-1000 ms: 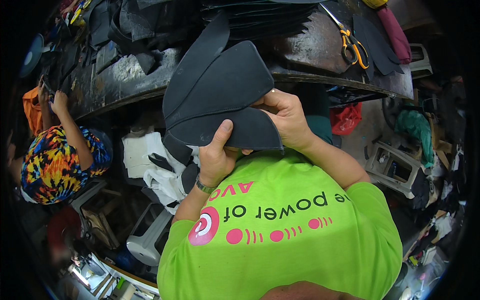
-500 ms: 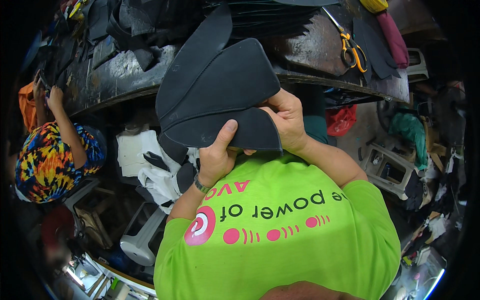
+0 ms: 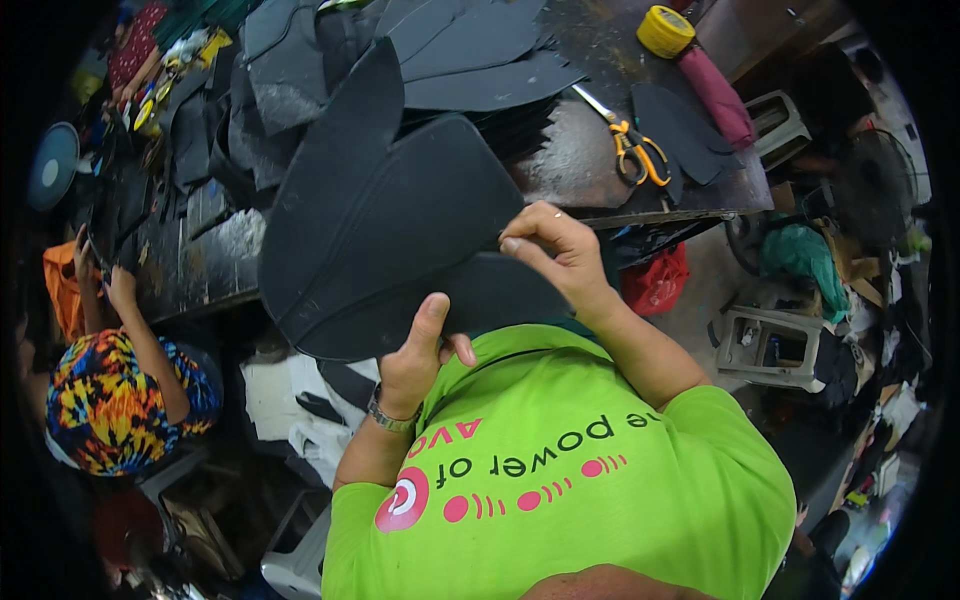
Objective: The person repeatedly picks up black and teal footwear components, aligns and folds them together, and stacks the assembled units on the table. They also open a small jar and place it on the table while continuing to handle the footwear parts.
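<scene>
A black stitched panel [image 3: 390,220], made of smooth sheet like leather or synthetic, spreads in three lobes between my hands. Curved seams run across it. My left hand [image 3: 412,358] grips its lower edge, thumb on top and the other fingers mostly hidden beneath. At the notch on the panel's right side, my right hand [image 3: 565,258] is closed in a pinch of thumb and forefinger, at the edge where two lobes meet. The panel is held up in front of the near edge of the dark worktable [image 3: 190,275], over my lap.
Black cut pieces [image 3: 470,60] are piled on the table behind the panel. Scissors with orange-and-black handles [image 3: 637,152], a yellow tape roll [image 3: 665,32] and a maroon roll [image 3: 716,98] lie to the right. A co-worker in a multicoloured shirt [image 3: 112,395] sits at the left.
My right hand has shifted from holding the panel's right edge to a thumb-and-finger pinch at the notch. The panel's tilt has changed slightly. The view has swung up and right, showing more tabletop.
</scene>
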{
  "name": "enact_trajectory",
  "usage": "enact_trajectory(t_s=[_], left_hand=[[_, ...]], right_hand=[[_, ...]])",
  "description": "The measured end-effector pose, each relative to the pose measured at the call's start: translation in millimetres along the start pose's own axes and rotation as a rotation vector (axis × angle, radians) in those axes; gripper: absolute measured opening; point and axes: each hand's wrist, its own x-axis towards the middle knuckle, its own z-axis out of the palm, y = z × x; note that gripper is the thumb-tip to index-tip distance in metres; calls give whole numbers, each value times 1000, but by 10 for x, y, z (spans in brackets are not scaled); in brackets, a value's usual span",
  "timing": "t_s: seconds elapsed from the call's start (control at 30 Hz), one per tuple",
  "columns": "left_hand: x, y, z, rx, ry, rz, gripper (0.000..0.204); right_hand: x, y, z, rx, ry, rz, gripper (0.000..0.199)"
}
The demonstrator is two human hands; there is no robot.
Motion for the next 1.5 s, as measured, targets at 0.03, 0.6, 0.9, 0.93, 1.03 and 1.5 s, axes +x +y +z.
enact_trajectory(t_s=[0.03, 0.6, 0.9, 0.93, 1.03, 1.5], left_hand=[[82, 32, 49, 16, 30, 11, 29], [789, -282, 242, -339, -538, -280, 42], [425, -691, 152, 165, -415, -198, 31], [403, -690, 144, 210, -448, -183, 32], [372, -689, 149, 209, -489, -195, 33], [264, -539, 216, 201, -476, -22, 27]], right_hand=[[26, -7, -101, -27, 43, -7, 5], [175, 838, -2624, -1345, 460, 794, 77], [196, 1029, -2635, -1295, 542, 790, 81], [178, 1027, -2593, -1312, 532, 805, 80], [127, 1011, -2497, -1348, 539, 811, 78], [131, 1029, -2394, -930, 854, -126, 27]])
